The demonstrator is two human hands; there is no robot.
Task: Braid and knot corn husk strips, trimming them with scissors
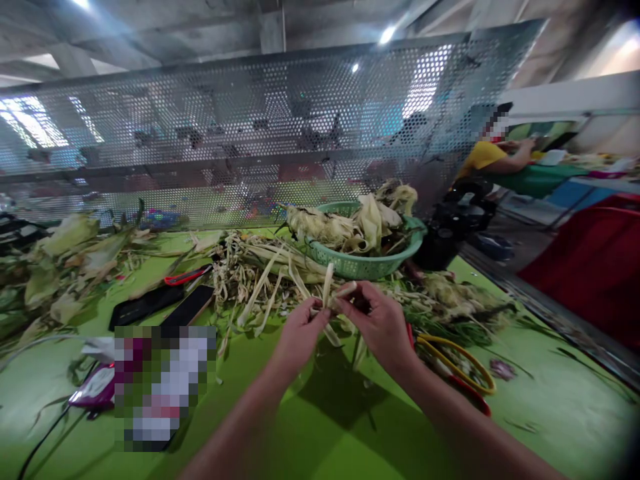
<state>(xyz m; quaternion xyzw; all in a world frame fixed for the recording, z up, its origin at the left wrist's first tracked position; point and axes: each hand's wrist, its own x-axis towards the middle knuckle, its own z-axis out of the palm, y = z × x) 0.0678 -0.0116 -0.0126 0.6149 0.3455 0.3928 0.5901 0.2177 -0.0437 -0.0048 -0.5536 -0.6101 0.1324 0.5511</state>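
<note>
My left hand (300, 331) and my right hand (380, 320) meet above the green table (330, 427), both pinched on pale dried husk strips (327, 293). The strips stick up between my fingertips and trail down under my hands. Just beyond them lies a loose heap of husk strips (260, 273). A green plastic basket (370, 263) piled with husks stands behind the heap.
Two dark phones (165, 303) and red-handled scissors (187, 275) lie left of the heap. Yellow and red handled scissors (460, 367) rest right of my right hand. A perforated metal screen (260, 133) backs the table. Another person in yellow (493, 157) works far right.
</note>
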